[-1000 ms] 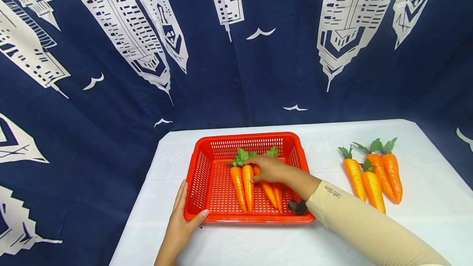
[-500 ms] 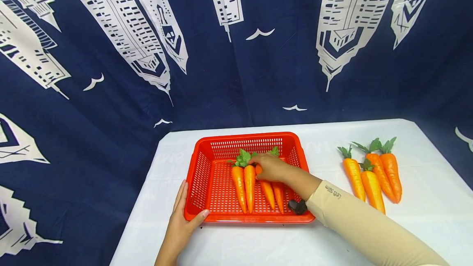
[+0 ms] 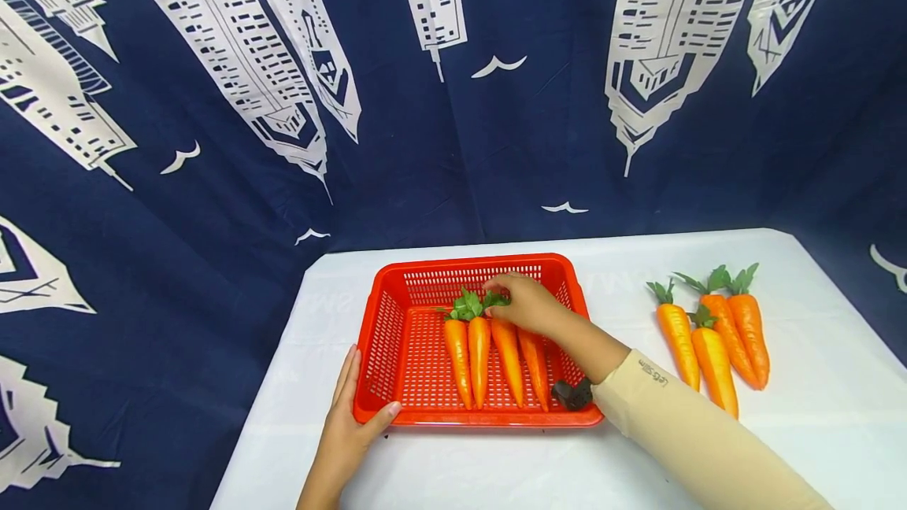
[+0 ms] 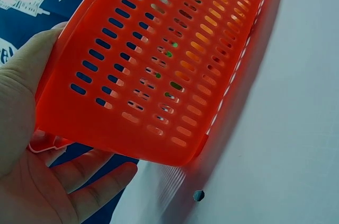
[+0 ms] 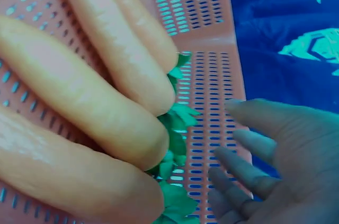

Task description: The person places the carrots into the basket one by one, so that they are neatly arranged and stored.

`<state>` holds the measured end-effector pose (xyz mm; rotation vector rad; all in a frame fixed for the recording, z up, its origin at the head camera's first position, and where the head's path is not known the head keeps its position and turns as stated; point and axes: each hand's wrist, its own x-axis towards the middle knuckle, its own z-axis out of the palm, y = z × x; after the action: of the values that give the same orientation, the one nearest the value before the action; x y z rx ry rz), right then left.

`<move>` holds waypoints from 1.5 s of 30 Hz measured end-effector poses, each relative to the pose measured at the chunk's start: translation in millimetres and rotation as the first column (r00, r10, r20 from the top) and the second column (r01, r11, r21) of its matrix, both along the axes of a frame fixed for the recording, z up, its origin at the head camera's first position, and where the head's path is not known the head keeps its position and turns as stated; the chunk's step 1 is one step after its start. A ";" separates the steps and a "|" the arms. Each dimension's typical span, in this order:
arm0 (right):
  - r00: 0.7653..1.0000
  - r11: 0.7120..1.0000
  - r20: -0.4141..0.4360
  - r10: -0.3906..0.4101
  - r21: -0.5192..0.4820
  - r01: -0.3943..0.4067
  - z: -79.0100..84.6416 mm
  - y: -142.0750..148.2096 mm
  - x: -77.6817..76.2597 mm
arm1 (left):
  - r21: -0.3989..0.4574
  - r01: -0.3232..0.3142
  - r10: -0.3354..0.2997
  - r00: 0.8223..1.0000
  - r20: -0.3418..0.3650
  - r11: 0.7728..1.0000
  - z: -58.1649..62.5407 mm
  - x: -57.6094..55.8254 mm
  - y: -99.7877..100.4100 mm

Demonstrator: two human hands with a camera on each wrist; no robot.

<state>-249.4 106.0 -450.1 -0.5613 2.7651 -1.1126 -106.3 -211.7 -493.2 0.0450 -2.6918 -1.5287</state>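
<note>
A red plastic basket (image 3: 404, 418) with slotted walls sits on the white table. Inside it, several orange carrots (image 3: 479, 360) lie side by side, leafy green tops (image 3: 468, 304) toward the far wall. My left hand (image 3: 347, 423) holds the basket's near left corner, thumb on the front rim and fingers along the left wall; the left wrist view shows the fingers (image 4: 87, 173) past the corner. Over the tops of the right-hand carrots is my right hand (image 3: 527, 304), fingers loosely bent. In the right wrist view that hand (image 5: 280, 166) is apart from the carrots and grips nothing.
Several more carrots (image 3: 717, 360) with green tops lie on the table (image 3: 638, 415) right of the basket. A small black device (image 3: 572, 394) shows by the right wrist. Behind the table hangs a dark blue cloth (image 3: 425, 164) printed with white buildings.
My right hand has lifted off the carrots and drawn back toward the basket's far wall. The two right-hand carrots now lie straighter beside the others. The left hand has stayed put.
</note>
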 end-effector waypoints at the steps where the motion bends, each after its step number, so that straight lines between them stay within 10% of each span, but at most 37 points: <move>1: 1.000 0.999 0.004 -0.015 -0.034 0.015 3.5 0.5 0.3 | 0.001 -0.001 0.001 1.000 -0.002 1.000 -0.2 0.2 0.1; 13: 0.987 0.926 0.047 -0.152 -0.343 0.159 30.2 18.7 12.6 | 0.007 0.002 -0.002 1.000 0.012 1.000 1.8 1.0 1.1; 29: 0.970 0.833 0.067 -0.235 -0.499 0.237 39.8 65.2 31.8 | 0.000 -0.012 0.012 1.000 0.028 1.000 0.8 1.6 -0.1; 36: 0.944 0.755 0.074 -0.323 -0.581 0.304 36.8 84.3 46.1 | -0.011 -0.017 0.017 0.999 0.032 1.000 -0.2 2.0 -1.1; 45: 0.871 0.723 0.099 -0.482 -0.517 0.459 34.4 111.5 62.7 | -0.016 -0.026 0.026 0.999 0.035 1.000 -0.3 1.0 0.3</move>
<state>-186.7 217.5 -415.7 0.1248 2.6854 -2.0259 -105.3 -211.3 -493.5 0.1068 -2.7184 -1.5139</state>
